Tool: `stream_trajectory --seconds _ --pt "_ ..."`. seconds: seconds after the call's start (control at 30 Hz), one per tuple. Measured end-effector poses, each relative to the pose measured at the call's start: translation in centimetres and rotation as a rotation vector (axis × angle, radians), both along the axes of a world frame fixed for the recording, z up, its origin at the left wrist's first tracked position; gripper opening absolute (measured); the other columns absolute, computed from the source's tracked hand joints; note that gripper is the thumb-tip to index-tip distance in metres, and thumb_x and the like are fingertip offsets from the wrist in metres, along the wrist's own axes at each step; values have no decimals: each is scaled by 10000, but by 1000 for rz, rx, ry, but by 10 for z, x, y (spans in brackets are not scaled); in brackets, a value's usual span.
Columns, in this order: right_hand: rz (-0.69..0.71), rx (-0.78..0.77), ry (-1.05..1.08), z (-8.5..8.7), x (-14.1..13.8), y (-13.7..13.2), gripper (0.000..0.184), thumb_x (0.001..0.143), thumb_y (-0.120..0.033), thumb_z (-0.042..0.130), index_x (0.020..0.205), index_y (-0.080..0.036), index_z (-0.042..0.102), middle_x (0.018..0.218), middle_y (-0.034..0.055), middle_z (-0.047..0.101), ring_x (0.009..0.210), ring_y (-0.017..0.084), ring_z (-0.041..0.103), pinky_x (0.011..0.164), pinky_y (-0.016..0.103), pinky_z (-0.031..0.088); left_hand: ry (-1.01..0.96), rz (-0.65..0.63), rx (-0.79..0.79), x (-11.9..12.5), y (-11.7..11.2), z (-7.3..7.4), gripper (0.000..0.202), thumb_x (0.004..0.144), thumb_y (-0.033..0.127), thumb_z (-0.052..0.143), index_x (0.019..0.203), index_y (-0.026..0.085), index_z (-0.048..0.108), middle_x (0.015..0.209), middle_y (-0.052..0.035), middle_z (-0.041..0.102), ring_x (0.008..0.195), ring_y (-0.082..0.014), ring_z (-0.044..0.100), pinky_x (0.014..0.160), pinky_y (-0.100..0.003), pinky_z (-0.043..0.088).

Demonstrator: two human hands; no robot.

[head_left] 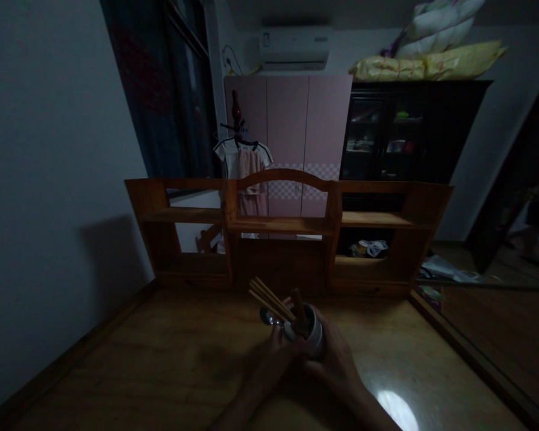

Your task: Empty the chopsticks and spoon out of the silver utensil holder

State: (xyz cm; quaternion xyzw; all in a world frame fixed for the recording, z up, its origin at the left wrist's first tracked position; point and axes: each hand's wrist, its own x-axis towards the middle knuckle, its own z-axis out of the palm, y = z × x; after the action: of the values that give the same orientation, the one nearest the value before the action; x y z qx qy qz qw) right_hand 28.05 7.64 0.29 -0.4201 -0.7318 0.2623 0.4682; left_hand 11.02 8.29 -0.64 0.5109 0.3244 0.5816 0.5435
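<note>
Cup, greyish and round-mouthed, at lower centre; slim tan chopsticks slant up-left, a brown stick stands steeper, a shiny spoon leftmost. Right hand grips the cup; left hand curls beside, its hold unclear.

On my feed I see the right hand around a cup, the left hand beside slanting chopsticks and a spoon, over a wooden desktop.
</note>
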Motion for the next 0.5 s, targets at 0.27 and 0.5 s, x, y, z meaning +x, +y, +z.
stream_trajectory --seconds 0.27,0.5 --pt "-44 97 9 -1 -6 -2 860 644 -180 714 1403 -231 315 1397 103 444 1250 307 449 1029 449 387 -279 -149 -128 -1 8 2 488 825 387 619 1283 236 540 1319 -94 574 1265 -301 462 1079 -465 310" --pt "17 -23 64 0 -9 -4 758 657 -185 725 1334 -231 387 1272 87 553 1126 273 554 942 392 462 -390 -145 -90 1 12 0 517 837 317 616 1336 267 492 1330 -79 570 1268 -268 459 1087 -441 287"
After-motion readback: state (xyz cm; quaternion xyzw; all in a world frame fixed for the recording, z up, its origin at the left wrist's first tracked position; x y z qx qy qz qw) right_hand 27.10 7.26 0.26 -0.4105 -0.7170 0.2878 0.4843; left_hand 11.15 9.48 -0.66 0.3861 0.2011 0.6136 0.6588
